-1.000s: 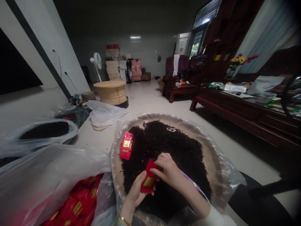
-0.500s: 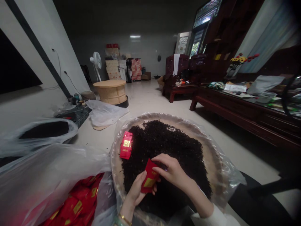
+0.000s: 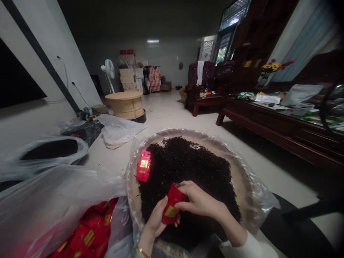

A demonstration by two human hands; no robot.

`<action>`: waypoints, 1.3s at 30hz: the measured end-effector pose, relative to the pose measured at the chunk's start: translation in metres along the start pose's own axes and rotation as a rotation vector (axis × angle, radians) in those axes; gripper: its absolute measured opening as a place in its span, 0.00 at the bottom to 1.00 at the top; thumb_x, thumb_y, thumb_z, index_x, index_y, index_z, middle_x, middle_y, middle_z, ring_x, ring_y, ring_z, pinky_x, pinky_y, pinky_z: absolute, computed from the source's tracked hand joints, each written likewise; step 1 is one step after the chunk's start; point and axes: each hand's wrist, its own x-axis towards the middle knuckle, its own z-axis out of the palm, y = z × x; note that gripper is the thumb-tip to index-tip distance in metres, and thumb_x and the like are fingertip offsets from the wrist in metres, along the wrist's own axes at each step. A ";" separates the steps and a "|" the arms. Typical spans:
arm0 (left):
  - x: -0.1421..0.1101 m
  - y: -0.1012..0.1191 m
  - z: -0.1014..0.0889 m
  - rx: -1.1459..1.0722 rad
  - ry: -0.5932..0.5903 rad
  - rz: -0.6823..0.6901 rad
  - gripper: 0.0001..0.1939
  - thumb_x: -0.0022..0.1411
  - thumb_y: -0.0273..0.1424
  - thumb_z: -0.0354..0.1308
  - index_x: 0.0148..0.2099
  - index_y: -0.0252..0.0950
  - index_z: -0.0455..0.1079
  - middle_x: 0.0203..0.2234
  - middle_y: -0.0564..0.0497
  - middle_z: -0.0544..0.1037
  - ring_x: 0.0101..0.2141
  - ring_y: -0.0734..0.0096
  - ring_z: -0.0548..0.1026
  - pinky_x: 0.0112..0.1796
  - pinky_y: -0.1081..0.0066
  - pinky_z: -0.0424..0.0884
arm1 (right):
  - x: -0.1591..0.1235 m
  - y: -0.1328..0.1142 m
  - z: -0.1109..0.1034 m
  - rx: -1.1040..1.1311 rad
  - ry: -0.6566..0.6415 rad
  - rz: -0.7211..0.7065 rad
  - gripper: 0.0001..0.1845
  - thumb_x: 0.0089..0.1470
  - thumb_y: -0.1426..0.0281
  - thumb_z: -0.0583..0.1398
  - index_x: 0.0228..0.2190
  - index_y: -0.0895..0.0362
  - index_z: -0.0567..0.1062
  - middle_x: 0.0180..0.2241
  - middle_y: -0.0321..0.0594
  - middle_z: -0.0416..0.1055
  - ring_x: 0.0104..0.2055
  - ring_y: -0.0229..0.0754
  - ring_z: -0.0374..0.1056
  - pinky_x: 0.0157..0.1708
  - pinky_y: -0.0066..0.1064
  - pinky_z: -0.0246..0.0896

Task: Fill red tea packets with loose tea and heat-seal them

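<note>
A small red packet [image 3: 171, 206] with a gold label is held upright over a heap of dark loose tea leaves [image 3: 188, 168]. My left hand [image 3: 156, 220] grips its lower part from below. My right hand [image 3: 197, 201] pinches its top edge with closed fingers. The tea lies on a wide round woven tray [image 3: 243, 179] lined with clear plastic. A small stack of red packets [image 3: 143, 166] rests on the tray's left side, apart from both hands.
A clear plastic bag [image 3: 53, 200] at my left holds several red packets [image 3: 88, 233]. Another bag of dark tea [image 3: 51, 148] sits behind it. A long dark wooden table [image 3: 282, 132] runs along the right. A round basket [image 3: 126, 104] and a fan [image 3: 109, 70] stand farther back.
My right hand has shifted from the packet's side to its top edge and closed on it. The packet has stayed in my left hand, tilting slightly.
</note>
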 end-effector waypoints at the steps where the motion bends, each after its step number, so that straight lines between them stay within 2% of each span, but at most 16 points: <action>1: 0.000 0.000 0.000 -0.010 -0.015 -0.009 0.28 0.53 0.52 0.59 0.38 0.28 0.72 0.24 0.44 0.80 0.17 0.70 0.75 0.17 0.75 0.68 | -0.001 0.000 -0.003 0.007 -0.001 0.001 0.03 0.51 0.69 0.65 0.29 0.55 0.78 0.31 0.38 0.77 0.40 0.44 0.70 0.43 0.33 0.61; 3: 0.000 -0.001 -0.002 -0.035 -0.055 -0.040 0.31 0.53 0.54 0.59 0.39 0.27 0.73 0.26 0.42 0.80 0.18 0.69 0.75 0.17 0.75 0.68 | -0.004 0.001 -0.009 0.045 0.014 0.008 0.06 0.50 0.70 0.64 0.34 0.55 0.78 0.32 0.37 0.77 0.35 0.42 0.71 0.37 0.29 0.62; 5: 0.001 -0.002 -0.003 -0.069 -0.088 -0.090 0.33 0.53 0.55 0.58 0.41 0.27 0.73 0.27 0.40 0.81 0.18 0.68 0.76 0.17 0.74 0.68 | -0.005 0.005 -0.014 0.126 0.059 0.028 0.10 0.50 0.70 0.64 0.37 0.55 0.78 0.35 0.38 0.78 0.34 0.42 0.71 0.36 0.29 0.63; 9: 0.002 -0.003 -0.007 -0.115 -0.102 -0.153 0.33 0.55 0.55 0.54 0.44 0.27 0.74 0.30 0.39 0.81 0.19 0.68 0.76 0.18 0.73 0.69 | -0.005 0.022 -0.016 0.323 0.135 0.060 0.08 0.49 0.67 0.64 0.34 0.55 0.79 0.33 0.37 0.78 0.35 0.43 0.73 0.36 0.30 0.65; 12: 0.002 -0.002 -0.008 -0.127 -0.085 -0.140 0.33 0.56 0.55 0.53 0.43 0.27 0.74 0.32 0.39 0.81 0.20 0.68 0.77 0.20 0.72 0.71 | -0.003 0.039 -0.013 0.299 0.342 0.115 0.09 0.52 0.64 0.61 0.32 0.54 0.79 0.33 0.39 0.78 0.36 0.45 0.72 0.38 0.34 0.66; 14: 0.002 -0.001 -0.006 -0.125 -0.074 -0.131 0.33 0.56 0.55 0.53 0.42 0.26 0.75 0.35 0.38 0.81 0.22 0.67 0.78 0.22 0.70 0.73 | -0.001 0.044 -0.009 0.189 0.515 0.161 0.11 0.53 0.63 0.59 0.33 0.54 0.79 0.36 0.42 0.77 0.41 0.48 0.70 0.43 0.38 0.64; 16: 0.003 -0.001 -0.002 -0.112 -0.059 -0.118 0.34 0.56 0.55 0.54 0.43 0.26 0.74 0.36 0.38 0.81 0.23 0.65 0.78 0.23 0.69 0.74 | 0.001 0.043 -0.001 0.088 0.582 0.164 0.14 0.53 0.62 0.59 0.39 0.53 0.78 0.39 0.44 0.76 0.46 0.50 0.67 0.45 0.40 0.62; 19: 0.002 -0.001 0.007 -0.058 -0.033 -0.083 0.33 0.54 0.55 0.56 0.46 0.28 0.73 0.36 0.38 0.81 0.24 0.62 0.79 0.23 0.68 0.73 | 0.007 0.031 0.014 0.001 0.500 0.143 0.18 0.54 0.60 0.60 0.44 0.53 0.75 0.37 0.43 0.75 0.42 0.47 0.67 0.41 0.36 0.62; 22: -0.001 0.000 0.015 0.007 -0.039 -0.077 0.34 0.54 0.56 0.55 0.46 0.28 0.73 0.36 0.37 0.81 0.24 0.60 0.80 0.24 0.68 0.73 | 0.017 0.025 0.027 -0.090 0.436 0.211 0.11 0.52 0.60 0.62 0.30 0.55 0.77 0.29 0.40 0.73 0.33 0.43 0.67 0.33 0.30 0.59; 24: -0.003 0.003 0.018 0.032 -0.060 -0.072 0.35 0.52 0.56 0.57 0.46 0.29 0.73 0.36 0.37 0.81 0.26 0.59 0.80 0.26 0.67 0.73 | 0.022 0.026 0.031 -0.086 0.411 0.256 0.13 0.49 0.60 0.64 0.21 0.56 0.74 0.24 0.36 0.71 0.27 0.39 0.65 0.27 0.27 0.54; 27: -0.002 0.008 0.021 0.083 -0.037 -0.017 0.33 0.45 0.51 0.66 0.47 0.32 0.72 0.36 0.41 0.81 0.30 0.58 0.80 0.33 0.65 0.73 | 0.025 0.030 0.032 -0.010 0.381 0.269 0.17 0.46 0.62 0.66 0.15 0.56 0.70 0.18 0.31 0.67 0.23 0.35 0.61 0.23 0.26 0.47; 30: 0.003 0.010 0.024 0.162 0.091 0.073 0.27 0.43 0.43 0.71 0.42 0.32 0.74 0.34 0.44 0.82 0.35 0.60 0.79 0.39 0.66 0.71 | 0.025 0.032 0.032 0.071 0.363 0.258 0.18 0.44 0.65 0.67 0.14 0.57 0.68 0.15 0.29 0.63 0.21 0.33 0.58 0.21 0.25 0.45; 33: 0.008 0.010 0.027 0.192 0.177 0.154 0.24 0.43 0.43 0.70 0.40 0.31 0.76 0.32 0.45 0.82 0.36 0.59 0.78 0.39 0.67 0.71 | 0.024 0.036 0.033 0.138 0.410 0.206 0.14 0.43 0.66 0.67 0.15 0.57 0.70 0.18 0.30 0.66 0.23 0.34 0.60 0.24 0.25 0.50; 35: 0.008 0.011 0.030 0.160 0.195 0.189 0.24 0.45 0.43 0.69 0.41 0.31 0.76 0.31 0.45 0.82 0.35 0.60 0.78 0.37 0.67 0.71 | 0.022 0.040 0.035 0.215 0.464 0.178 0.09 0.42 0.66 0.68 0.22 0.56 0.74 0.23 0.33 0.70 0.27 0.37 0.64 0.27 0.26 0.55; 36: 0.007 0.012 0.032 0.135 0.206 0.207 0.24 0.46 0.43 0.69 0.41 0.32 0.76 0.31 0.45 0.82 0.34 0.60 0.79 0.37 0.67 0.71 | 0.020 0.043 0.038 0.282 0.481 0.177 0.10 0.41 0.65 0.68 0.26 0.55 0.76 0.26 0.34 0.71 0.28 0.38 0.65 0.29 0.27 0.57; 39: 0.005 0.014 0.034 0.057 0.241 0.252 0.23 0.48 0.44 0.67 0.42 0.32 0.76 0.32 0.45 0.82 0.35 0.60 0.79 0.39 0.67 0.72 | 0.014 0.049 0.047 0.555 0.450 0.199 0.20 0.40 0.62 0.68 0.37 0.55 0.75 0.28 0.36 0.73 0.28 0.39 0.67 0.29 0.29 0.62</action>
